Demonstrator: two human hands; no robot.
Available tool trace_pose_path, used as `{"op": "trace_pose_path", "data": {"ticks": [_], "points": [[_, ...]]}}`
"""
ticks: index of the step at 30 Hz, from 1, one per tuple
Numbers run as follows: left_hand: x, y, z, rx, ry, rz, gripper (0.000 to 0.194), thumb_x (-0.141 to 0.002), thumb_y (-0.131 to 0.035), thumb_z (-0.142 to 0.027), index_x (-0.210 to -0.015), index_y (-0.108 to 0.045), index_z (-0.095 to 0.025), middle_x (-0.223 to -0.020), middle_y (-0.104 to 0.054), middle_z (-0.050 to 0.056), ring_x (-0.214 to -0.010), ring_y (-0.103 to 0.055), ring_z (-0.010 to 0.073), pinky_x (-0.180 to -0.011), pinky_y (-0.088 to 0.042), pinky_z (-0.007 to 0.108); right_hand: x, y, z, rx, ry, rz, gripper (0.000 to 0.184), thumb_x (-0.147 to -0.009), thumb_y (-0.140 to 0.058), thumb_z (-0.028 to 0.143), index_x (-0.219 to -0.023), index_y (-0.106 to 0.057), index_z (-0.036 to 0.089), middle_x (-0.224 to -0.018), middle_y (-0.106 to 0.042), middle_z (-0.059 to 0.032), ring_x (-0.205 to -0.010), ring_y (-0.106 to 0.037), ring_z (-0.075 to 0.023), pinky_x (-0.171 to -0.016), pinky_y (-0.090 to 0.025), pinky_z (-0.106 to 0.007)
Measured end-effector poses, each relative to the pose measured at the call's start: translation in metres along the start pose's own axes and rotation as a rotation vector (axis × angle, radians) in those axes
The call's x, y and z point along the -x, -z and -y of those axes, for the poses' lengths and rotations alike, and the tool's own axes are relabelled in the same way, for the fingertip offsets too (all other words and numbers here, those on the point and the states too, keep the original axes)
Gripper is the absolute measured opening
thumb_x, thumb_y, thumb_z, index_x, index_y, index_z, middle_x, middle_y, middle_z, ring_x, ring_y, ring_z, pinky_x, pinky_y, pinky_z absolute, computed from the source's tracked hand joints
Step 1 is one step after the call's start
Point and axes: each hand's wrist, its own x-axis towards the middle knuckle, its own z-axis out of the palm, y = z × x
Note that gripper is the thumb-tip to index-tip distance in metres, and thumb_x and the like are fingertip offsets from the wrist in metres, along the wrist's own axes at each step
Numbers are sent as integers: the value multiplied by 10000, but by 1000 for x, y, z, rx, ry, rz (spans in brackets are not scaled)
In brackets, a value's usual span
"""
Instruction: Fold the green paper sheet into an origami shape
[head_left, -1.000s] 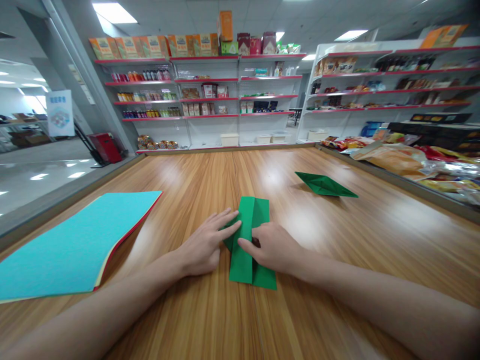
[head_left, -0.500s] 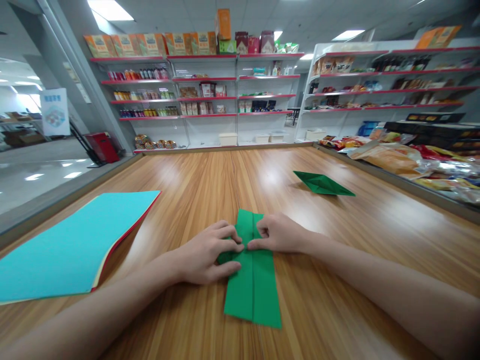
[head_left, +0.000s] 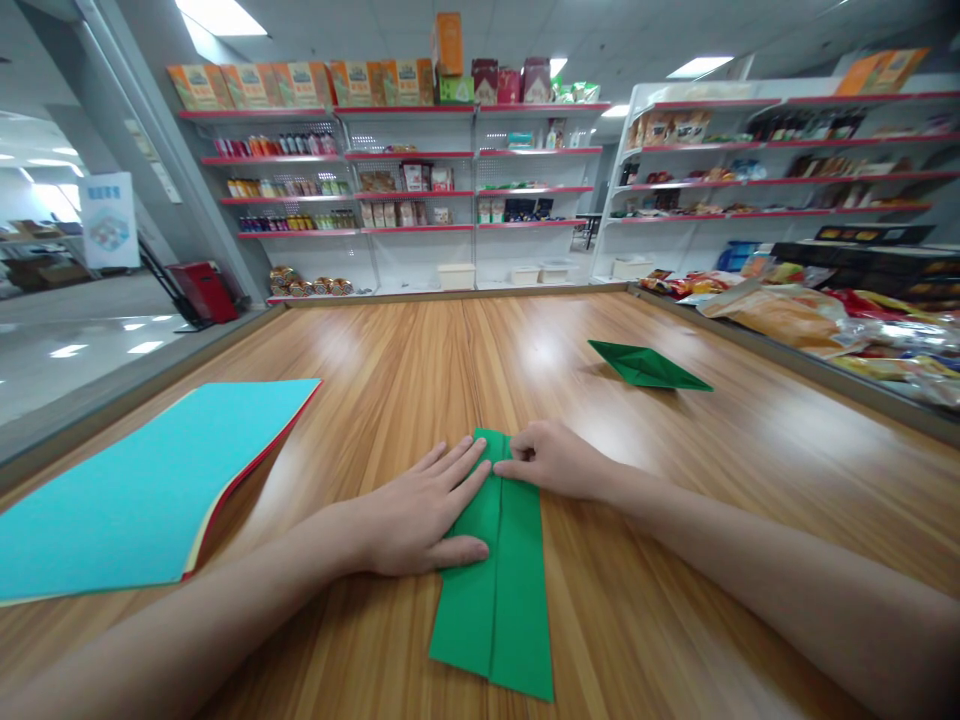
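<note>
A long strip of folded green paper [head_left: 499, 610] lies on the wooden table in front of me, a crease running down its middle. My left hand [head_left: 424, 505] rests flat on the strip's left side, fingers spread toward the far end and thumb lower down. Near the far end, on the right side, is my right hand [head_left: 559, 458]. Its fingers are curled in, and the thumb tip touches the paper close to the centre crease. The hands cover parts of both long edges.
Cyan sheets [head_left: 165, 480], with red and cream ones beneath, lie on the left. A folded green paper piece [head_left: 649, 366] sits at the far right of the table [head_left: 390, 350]. Packaged snacks [head_left: 810, 320] border the right side. Stocked shelves [head_left: 409, 190] stand beyond the far edge.
The green strip has slid toward me and slightly left. My left fingers have straightened and spread flat over it. My right hand has shifted slightly farther up the strip, staying curled.
</note>
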Motion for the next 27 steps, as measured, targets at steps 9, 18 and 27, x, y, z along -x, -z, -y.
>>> {"op": "trace_pose_path", "data": {"ticks": [9,18,27], "points": [[7,4,-2,38,-103,-20,792,-896,-466,-581,-1511,-108,-233,-1560,-33,133,-1419,6,361,-1122,-105,602,-1,6,-6,-5,-56,13,438,-794,-588,486,-528,-520,145,-491,-427,36,-492,-379,-80,-484,-210,-233],[7,6,-3,67,-152,24,725,-925,-444,-531,-1506,-92,-277,-1559,-74,117,-1425,-70,353,-1079,-58,681,-10,1,-16,-47,-105,-37,412,-792,-579,475,-549,-548,144,-515,-466,22,-514,-413,-91,-480,-231,-234],[3,6,-4,80,-169,-4,701,-893,-515,-528,-1484,-178,-361,-1570,-70,67,-1419,-100,366,-1083,-69,679,-12,4,-24,-50,-145,-90,426,-794,-581,490,-542,-541,149,-510,-497,13,-508,-425,-97,-479,-239,-244]]}}
